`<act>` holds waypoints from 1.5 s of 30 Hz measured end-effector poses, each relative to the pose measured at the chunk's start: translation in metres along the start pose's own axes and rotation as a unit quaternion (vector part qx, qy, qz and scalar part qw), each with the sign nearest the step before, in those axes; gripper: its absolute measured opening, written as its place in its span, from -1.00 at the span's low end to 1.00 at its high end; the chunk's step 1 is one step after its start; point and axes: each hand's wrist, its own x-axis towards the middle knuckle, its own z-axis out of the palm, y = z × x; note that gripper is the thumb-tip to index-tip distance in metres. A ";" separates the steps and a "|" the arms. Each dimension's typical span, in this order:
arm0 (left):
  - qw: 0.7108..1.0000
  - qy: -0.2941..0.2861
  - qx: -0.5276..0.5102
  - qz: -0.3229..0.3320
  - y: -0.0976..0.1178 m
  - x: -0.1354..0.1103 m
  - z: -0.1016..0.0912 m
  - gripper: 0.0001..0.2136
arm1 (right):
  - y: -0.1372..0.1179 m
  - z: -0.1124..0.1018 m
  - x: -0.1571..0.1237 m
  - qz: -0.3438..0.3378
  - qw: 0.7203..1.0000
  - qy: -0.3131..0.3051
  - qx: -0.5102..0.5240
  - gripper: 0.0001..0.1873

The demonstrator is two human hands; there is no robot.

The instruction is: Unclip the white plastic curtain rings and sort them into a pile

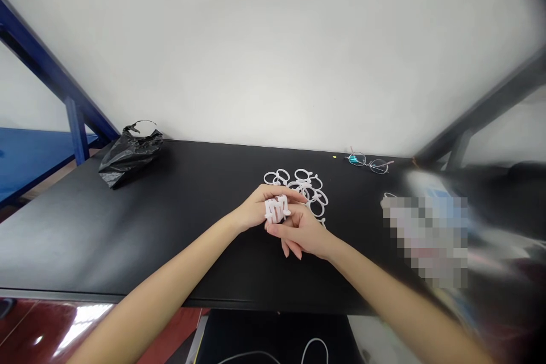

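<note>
Held several white rings [277, 210] bunched between left hand [257, 203] and right hand [309, 232], with fingers [286, 232] closed against them, could not tell whether threaded on, and left more loose rings [303, 183] on the worktop [205, 182] just beyond.

The white rings [303, 183] at the centre of the frame look like smooth plastic with a soft, near-matt finish, as does the white stack [276, 209] just below them. The table [205, 187] is smooth black with a faint satin sheen. At left, the bag [133, 153] is thin, crinkled, glossy plastic. The eyeglasses [365, 164], right of centre, show thin, shiny metal-looking rims and clear lenses. The wall [273, 57] across the top is matt; the floor [81, 327], lower left, is glossy.
</note>
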 end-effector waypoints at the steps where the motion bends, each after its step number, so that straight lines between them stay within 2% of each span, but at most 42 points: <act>1: 0.999 0.005 0.031 0.018 0.000 -0.001 -0.001 -0.75 | 0.001 0.001 0.000 0.000 1.000 -0.005 -0.003 -0.66; 3: 0.988 0.023 0.132 0.074 0.000 -0.003 -0.003 -0.76 | 0.004 0.001 -0.001 -0.008 1.000 -0.014 -0.010 -0.61; 4: 0.974 0.033 0.198 0.106 -0.001 -0.004 -0.005 -0.76 | 0.005 0.001 -0.001 -0.013 1.000 -0.018 -0.011 -0.57; 6: 0.931 0.044 0.325 0.157 -0.003 -0.007 -0.010 -0.75 | 0.007 -0.001 0.000 -0.016 1.000 -0.026 -0.006 -0.51; 8: 0.896 0.047 0.404 0.179 -0.005 -0.010 -0.015 -0.72 | 0.007 -0.004 0.001 -0.012 0.999 -0.036 0.004 -0.48; 10: 0.888 0.037 0.422 0.177 -0.010 -0.011 -0.018 -0.68 | 0.003 -0.008 0.002 -0.003 0.998 -0.059 0.014 -0.52; 14: 0.918 0.025 0.366 0.153 -0.018 -0.008 -0.017 -0.61 | -0.004 -0.018 -0.001 0.005 0.991 -0.129 0.030 -0.57; 17: 0.925 0.034 0.345 0.155 -0.020 -0.007 -0.014 -0.63 | -0.005 -0.023 -0.002 0.007 0.989 -0.147 0.024 -0.50; 20: 0.911 0.032 0.372 0.174 -0.018 -0.010 -0.012 -0.63 | -0.001 -0.026 -0.002 0.031 0.985 -0.167 0.040 -0.46; 24: 0.881 0.001 0.430 0.200 -0.013 -0.016 -0.012 -0.59 | 0.002 -0.031 0.002 0.089 0.969 -0.207 0.101 -0.32; 26: 0.865 -0.013 0.453 0.214 -0.012 -0.018 -0.012 -0.60 | 0.001 -0.032 0.002 0.103 0.966 -0.215 0.101 -0.32; 28: 0.854 -0.004 0.464 0.235 -0.012 -0.017 -0.013 -0.66 | -0.001 -0.032 0.002 0.095 0.973 -0.196 0.073 -0.35; 30: 0.851 0.037 0.458 0.253 -0.013 -0.014 -0.015 -0.72 | -0.003 -0.032 0.001 0.064 0.989 -0.129 0.025 -0.40; 32: 0.851 0.089 0.442 0.268 -0.016 -0.011 -0.018 -0.74 | -0.004 -0.031 0.000 0.000 0.999 -0.002 -0.044 -0.54; 34: 0.848 0.115 0.437 0.276 -0.019 -0.008 -0.020 -0.74 | -0.003 -0.028 0.000 -0.081 0.982 0.135 -0.104 -0.64; 36: 0.841 0.114 0.450 0.277 -0.021 -0.008 -0.022 -0.74 | -0.001 -0.024 0.001 -0.146 0.959 0.214 -0.117 -0.64; 37: 0.838 0.107 0.460 0.274 -0.021 -0.008 -0.022 -0.73 | 0.000 -0.021 0.002 -0.160 0.956 0.223 -0.103 -0.64; 39: 0.832 0.094 0.479 0.265 -0.021 -0.010 -0.022 -0.72 | 0.002 -0.016 0.003 -0.148 0.967 0.201 -0.052 -0.66; 45: 0.834 0.078 0.499 0.223 -0.018 -0.011 -0.019 -0.70 | -0.001 0.001 0.003 -0.024 0.994 0.102 0.043 -0.57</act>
